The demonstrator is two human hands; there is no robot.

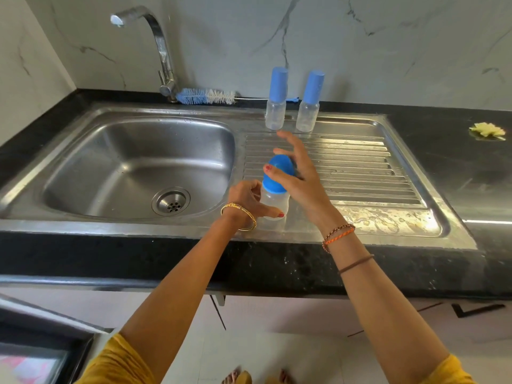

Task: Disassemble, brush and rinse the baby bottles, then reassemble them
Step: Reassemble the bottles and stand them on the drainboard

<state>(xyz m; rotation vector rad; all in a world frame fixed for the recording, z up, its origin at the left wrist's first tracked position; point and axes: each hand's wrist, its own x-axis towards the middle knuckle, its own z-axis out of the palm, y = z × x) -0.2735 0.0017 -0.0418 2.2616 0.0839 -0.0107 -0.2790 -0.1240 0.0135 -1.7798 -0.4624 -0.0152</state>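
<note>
A clear baby bottle [274, 202] with a blue cap [279, 173] is upright over the front left of the steel drainboard [360, 173]. My left hand [249, 199] is wrapped around its clear body. My right hand [297, 173] rests on the blue cap, thumb on the near side, fingers spread behind it. Two more capped clear bottles [275, 99] [309, 102] stand upright at the back of the drainboard. A blue and white bottle brush [206, 96] lies on the ledge behind the sink, beside the tap.
The steel sink basin [138, 167] with its drain lies to the left, under a curved tap [155, 37]. Black countertop [443, 151] surrounds it. A yellow scrap [487, 131] lies at the far right. A marble wall rises behind.
</note>
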